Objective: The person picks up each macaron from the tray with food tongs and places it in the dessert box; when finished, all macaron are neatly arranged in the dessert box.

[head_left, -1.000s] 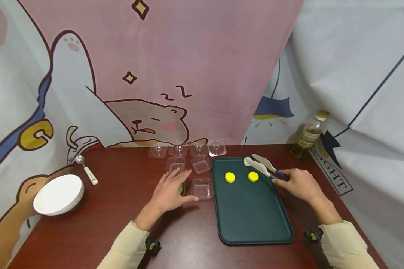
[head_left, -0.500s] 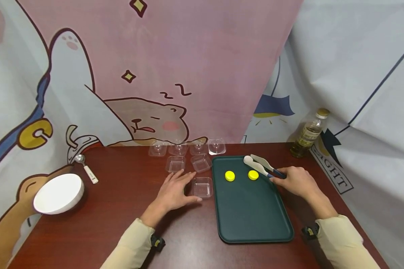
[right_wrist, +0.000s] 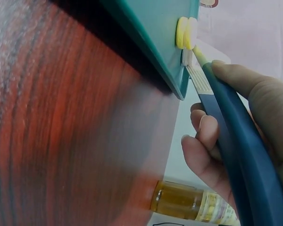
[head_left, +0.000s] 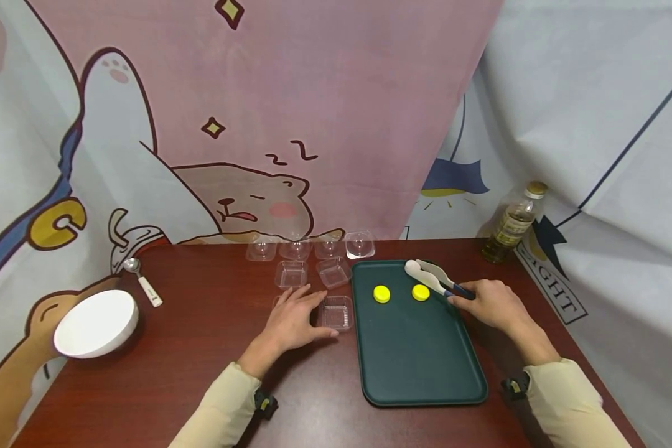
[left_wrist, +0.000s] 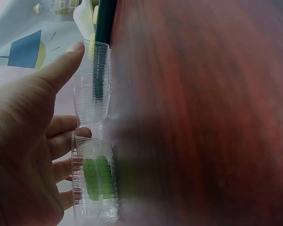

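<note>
My right hand [head_left: 498, 305] grips a pair of tongs [head_left: 430, 281] with pale tips and dark blue handles. The tips reach over the far right part of a dark green tray [head_left: 420, 354], where a small white round piece [head_left: 411, 267] sits right at them. Two yellow round pieces [head_left: 381, 294] lie near the tips. My left hand [head_left: 294, 320], thumb and fingers spread, is at the clear plastic containers left of the tray. In the left wrist view, its fingers are beside a clear container [left_wrist: 94, 212] with green pieces [left_wrist: 98, 178] inside; another clear container [head_left: 337, 313] is near the thumb.
More clear containers [head_left: 291, 274] and domed lids [head_left: 361, 245] stand in rows at the back. A white bowl [head_left: 96, 325] and a scoop [head_left: 149, 291] are at the left. A bottle of yellowish liquid [head_left: 512, 227] stands at the back right corner, before the cloth wall.
My left hand has shifted slightly right, covering the green pieces in the head view. The tongs' tips have moved slightly left and drawn closer together at the white piece.
</note>
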A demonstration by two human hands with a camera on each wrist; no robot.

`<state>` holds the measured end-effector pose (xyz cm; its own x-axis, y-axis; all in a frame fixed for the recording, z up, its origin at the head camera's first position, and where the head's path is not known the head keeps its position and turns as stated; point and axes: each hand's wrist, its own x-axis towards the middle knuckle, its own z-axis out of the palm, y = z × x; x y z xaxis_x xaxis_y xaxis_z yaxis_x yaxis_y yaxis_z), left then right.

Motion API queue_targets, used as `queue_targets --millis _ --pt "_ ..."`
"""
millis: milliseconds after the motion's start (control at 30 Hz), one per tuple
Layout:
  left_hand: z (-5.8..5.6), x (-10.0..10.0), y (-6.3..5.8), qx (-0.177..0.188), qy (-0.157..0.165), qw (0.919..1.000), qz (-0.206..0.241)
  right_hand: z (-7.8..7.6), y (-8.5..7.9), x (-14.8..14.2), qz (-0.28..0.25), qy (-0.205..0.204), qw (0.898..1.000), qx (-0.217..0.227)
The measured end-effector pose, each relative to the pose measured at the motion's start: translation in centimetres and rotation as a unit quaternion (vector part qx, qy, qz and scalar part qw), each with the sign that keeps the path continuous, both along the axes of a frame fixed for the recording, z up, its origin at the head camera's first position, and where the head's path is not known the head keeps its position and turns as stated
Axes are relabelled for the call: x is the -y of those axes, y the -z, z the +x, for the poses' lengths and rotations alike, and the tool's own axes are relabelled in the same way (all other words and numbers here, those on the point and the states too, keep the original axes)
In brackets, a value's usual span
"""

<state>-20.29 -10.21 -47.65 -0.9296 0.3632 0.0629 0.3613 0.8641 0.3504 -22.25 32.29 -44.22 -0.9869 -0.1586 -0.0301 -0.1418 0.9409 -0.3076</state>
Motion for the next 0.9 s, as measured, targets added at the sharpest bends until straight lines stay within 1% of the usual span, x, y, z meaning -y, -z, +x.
queue_targets --millis 200,533,900 --pt "-0.1 0.0 0.3 -0.004 0.002 1.0 -0.001 0.2 0.0 -0.1 0.001 0.0 1.0 -0.005" --pt "-0.4 -0.2 0.2 -0.013 0.013 0.9998 0.011 0.7 -0.7 0.2 -0.003 -0.001 1.0 -0.018" --pt "-0.5 -0.3 -0.1 0.002 0.01 0.9999 0.005 1.3 -1.6 0.9 -0.008 -0.008 0.999 -0.034"
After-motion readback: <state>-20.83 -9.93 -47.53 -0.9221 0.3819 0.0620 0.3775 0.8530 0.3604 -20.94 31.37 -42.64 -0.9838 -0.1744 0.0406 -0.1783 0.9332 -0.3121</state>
